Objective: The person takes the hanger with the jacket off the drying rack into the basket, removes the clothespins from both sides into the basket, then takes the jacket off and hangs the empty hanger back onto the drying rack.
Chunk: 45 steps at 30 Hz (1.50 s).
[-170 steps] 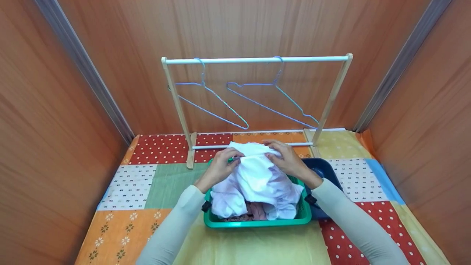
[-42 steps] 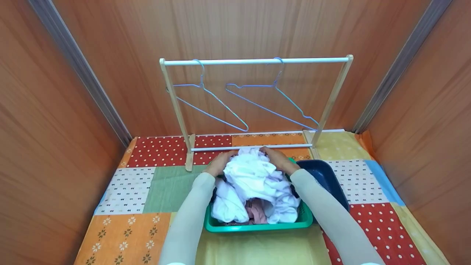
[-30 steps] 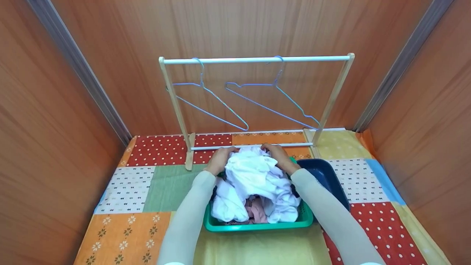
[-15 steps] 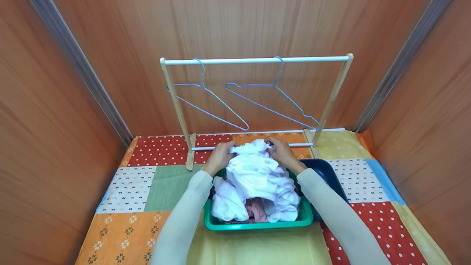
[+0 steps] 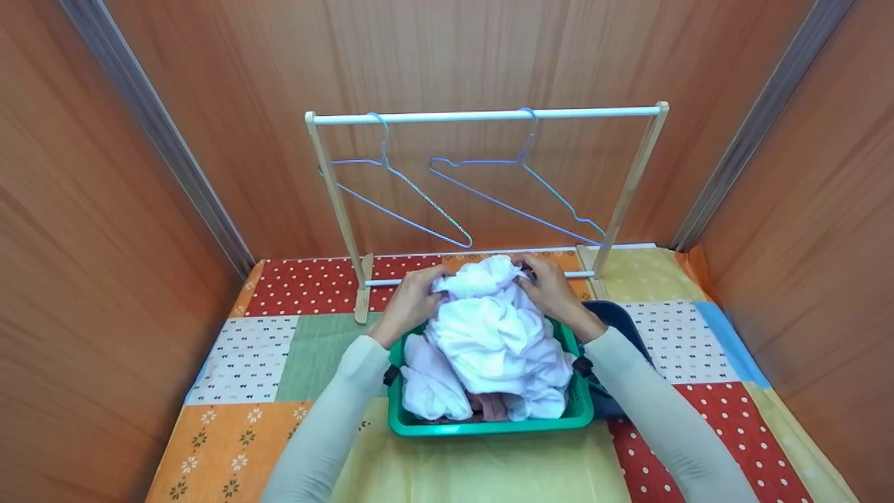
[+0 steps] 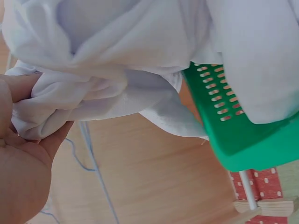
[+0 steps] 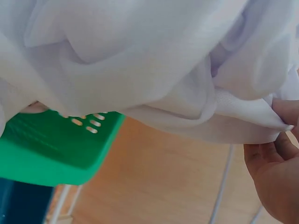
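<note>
A bunched white cloth garment [image 5: 489,335] heaps up over a green plastic basket [image 5: 489,427]. My left hand [image 5: 413,302] pinches its far left edge; in the left wrist view the fingers and thumb close on the gathered fabric [image 6: 70,98]. At the far right edge my right hand [image 5: 555,293] grips the same garment, thumb above and fingers below the hem in the right wrist view. Between the hands the edge is lifted above the basket's far side. A brownish-pink cloth [image 5: 491,406] shows under the white one at the basket's front.
Behind the basket stands a small clothes rack [image 5: 447,117] with a left hanger [image 5: 419,222] and a right hanger [image 5: 517,204] on its bar. A dark blue tray [image 5: 618,321] lies to the right, partly behind my arm. Wooden panels [image 5: 105,244] enclose a patchwork cloth [image 5: 237,356].
Earlier, both hands reached down behind the white garment at the basket's far side. They have since risen and spread slightly apart, lifting its far edge. The basket has stayed in place.
</note>
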Available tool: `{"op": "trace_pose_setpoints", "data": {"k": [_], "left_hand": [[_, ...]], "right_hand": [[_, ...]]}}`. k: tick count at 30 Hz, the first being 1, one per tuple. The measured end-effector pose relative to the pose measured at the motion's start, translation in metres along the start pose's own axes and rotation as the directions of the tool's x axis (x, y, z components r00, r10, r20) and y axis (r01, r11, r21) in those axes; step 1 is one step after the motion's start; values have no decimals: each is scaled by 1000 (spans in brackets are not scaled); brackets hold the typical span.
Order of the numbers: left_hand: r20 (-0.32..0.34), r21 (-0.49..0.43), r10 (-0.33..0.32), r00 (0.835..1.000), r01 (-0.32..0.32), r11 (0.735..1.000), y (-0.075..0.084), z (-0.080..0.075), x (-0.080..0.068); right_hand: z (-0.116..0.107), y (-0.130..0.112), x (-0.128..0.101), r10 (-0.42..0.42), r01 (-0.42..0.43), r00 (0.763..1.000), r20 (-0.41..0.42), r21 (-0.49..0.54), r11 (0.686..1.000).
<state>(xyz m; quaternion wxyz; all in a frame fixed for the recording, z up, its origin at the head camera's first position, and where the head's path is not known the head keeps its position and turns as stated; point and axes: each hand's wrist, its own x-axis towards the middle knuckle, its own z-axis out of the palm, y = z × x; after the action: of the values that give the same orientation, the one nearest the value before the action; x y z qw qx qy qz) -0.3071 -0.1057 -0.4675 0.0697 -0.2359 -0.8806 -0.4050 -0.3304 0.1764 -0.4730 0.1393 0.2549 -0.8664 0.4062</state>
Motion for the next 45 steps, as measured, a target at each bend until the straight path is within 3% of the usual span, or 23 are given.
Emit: {"op": "trace_pose_setpoints", "data": {"k": [6,11,15,21,26,31,34,38,41,45], "left_hand": [[-55,24,87,995,-86,996,20,-7,-17],[-53,25,161,986,-160,987,33,-7,-32],[-18,31,189,982,-189,982,37,-6,-46],[46,60,224,973,-227,972,33,-3,-68],[95,74,202,975,-209,975,28,3,-85],[167,187,186,968,-216,958,29,11,-99],[255,266,139,957,-208,941,28,17,-106],[371,354,57,927,-198,914,23,27,-113],[402,412,18,916,-198,890,17,33,-115],[406,460,-8,914,-196,866,11,35,-115]], "right_hand": [[-12,-19,-12,-113,114,992,-61,21,993],[-20,-34,-27,-198,198,978,-67,-10,980],[-22,-41,-43,-219,217,975,-39,-42,975],[-24,-41,-60,-243,245,967,72,-25,969],[-19,-37,-73,-239,249,961,139,-60,967],[-9,-38,-84,-197,222,946,258,-68,973],[-1,-39,-92,-137,191,919,370,-114,975],[12,-37,-103,-60,196,876,478,-240,951],[18,-34,-109,-23,218,846,532,-306,927],[22,-33,-113,33,215,807,590,-344,914]]}}
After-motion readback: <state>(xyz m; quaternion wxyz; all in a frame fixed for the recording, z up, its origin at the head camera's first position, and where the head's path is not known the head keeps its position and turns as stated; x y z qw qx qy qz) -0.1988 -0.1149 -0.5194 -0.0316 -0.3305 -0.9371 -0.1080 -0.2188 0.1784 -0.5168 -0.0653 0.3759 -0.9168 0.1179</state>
